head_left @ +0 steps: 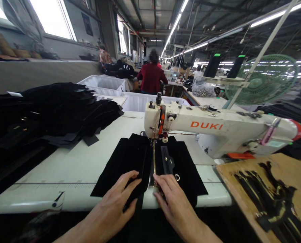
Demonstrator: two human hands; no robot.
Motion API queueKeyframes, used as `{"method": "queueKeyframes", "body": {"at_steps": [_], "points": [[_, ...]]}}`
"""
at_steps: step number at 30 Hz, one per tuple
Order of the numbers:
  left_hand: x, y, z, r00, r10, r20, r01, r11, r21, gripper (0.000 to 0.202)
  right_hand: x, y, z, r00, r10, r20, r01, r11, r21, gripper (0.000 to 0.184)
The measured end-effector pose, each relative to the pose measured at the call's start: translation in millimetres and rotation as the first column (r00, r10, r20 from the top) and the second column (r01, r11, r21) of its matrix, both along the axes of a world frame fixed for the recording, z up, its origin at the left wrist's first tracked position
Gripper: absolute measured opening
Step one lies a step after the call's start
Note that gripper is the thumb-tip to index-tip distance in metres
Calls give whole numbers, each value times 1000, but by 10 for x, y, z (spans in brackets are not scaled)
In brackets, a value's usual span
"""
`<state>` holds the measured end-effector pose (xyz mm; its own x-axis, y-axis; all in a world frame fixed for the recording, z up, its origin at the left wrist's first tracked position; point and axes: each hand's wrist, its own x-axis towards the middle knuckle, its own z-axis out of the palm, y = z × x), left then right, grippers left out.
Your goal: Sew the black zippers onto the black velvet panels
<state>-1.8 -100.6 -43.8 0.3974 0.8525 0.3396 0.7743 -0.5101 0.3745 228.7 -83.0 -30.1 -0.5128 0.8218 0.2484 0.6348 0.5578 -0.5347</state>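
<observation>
Black fabric (122,162) lay on the table (79,162), partly beneath the sewing machine's (180,118) head. Right hand (174,195) pinched the gold zipper (154,158) near its close end. Left hand (117,199) touched fabric left of it, fingers bent; could not tell whether gripping.

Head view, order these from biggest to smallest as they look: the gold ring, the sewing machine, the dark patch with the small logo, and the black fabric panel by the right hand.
1. Sewing machine
2. Black fabric panel, partly covered by the hand
3. Dark patch
4. Gold ring
</observation>
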Motion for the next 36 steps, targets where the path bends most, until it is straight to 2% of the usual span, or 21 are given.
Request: {"method": "queueKeyframes", "body": {"at_steps": [3,8,10,14,17,20,23,30,36], "points": [[-16,-12,-6,1000,-30,-1,30,999,29,44,0,-11,-18,998,-1,57,-5,994,105,43],[33,-17,-18,996,-53,-73,55,998,31,67,-37,-65,-46,971,5,240,-98,921,376,50],[36,-17,1,992,-79,-96,83,996,36,67,-35,-69,-72,969,-7,247,-85,929,359,49],[21,9,55,987,-140,-83,144,988,50,57,-8,-41,-124,982,-62,176,20,973,231,49],[23,30,84,991,-130,-29,132,988,82,44,-12,-31,-134,979,-90,183,39,964,264,46],[29,26,126,992,-128,7,127,987,96,37,-29,-56,-106,968,-43,246,-45,938,343,44],[30,13,172,990,-133,-35,136,985,109,40,-14,-89,-71,967,3,255,-110,907,407,47],[95,22,132,950,-212,-227,251,955,158,58,50,-41,-14,978,0,210,-61,957,284,48],[108,37,100,920,-290,-264,331,935,129,70,-29,29,-1,997,-40,65,26,979,201,23]]}}
